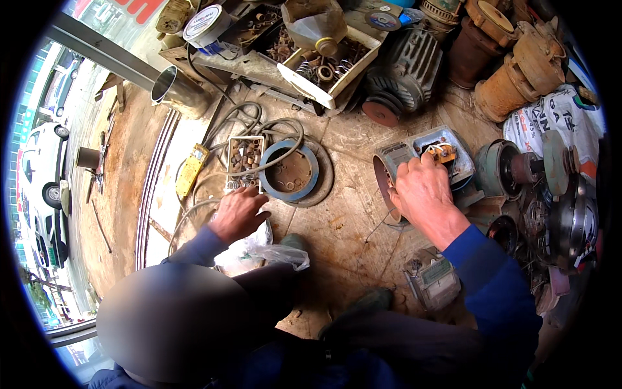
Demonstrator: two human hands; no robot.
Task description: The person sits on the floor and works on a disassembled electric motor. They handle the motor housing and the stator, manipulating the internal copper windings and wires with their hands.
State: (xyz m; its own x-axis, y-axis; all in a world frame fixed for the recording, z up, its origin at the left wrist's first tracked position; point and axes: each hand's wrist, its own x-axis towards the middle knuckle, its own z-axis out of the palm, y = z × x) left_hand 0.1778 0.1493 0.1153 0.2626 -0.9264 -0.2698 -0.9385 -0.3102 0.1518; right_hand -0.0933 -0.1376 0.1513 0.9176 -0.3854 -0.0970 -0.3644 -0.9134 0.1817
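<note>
My left hand (238,214) hovers at the near end of a small white box (228,155) of bolts, nuts and washers. Its thumb stands apart from the fingers, and nothing shows in it. A blue ring-shaped dish (313,170) holding small rings sits beside that box. On the right, my right hand (424,193) grips the top of a grey motor housing (392,155), thumb near the round opening and fingers curled by the terminal box (468,170). White wires and an orange-brown terminal block (443,153) show inside; the fingertips are partly hidden.
A finned electric motor (407,71) and a white tray (337,97) of springs and metal parts stand at the back. Cable coils (249,117) lie near a yellow device (192,170). Rusty pump parts (525,71) crowd the right, and a plastic bag (259,249) lies below my left hand.
</note>
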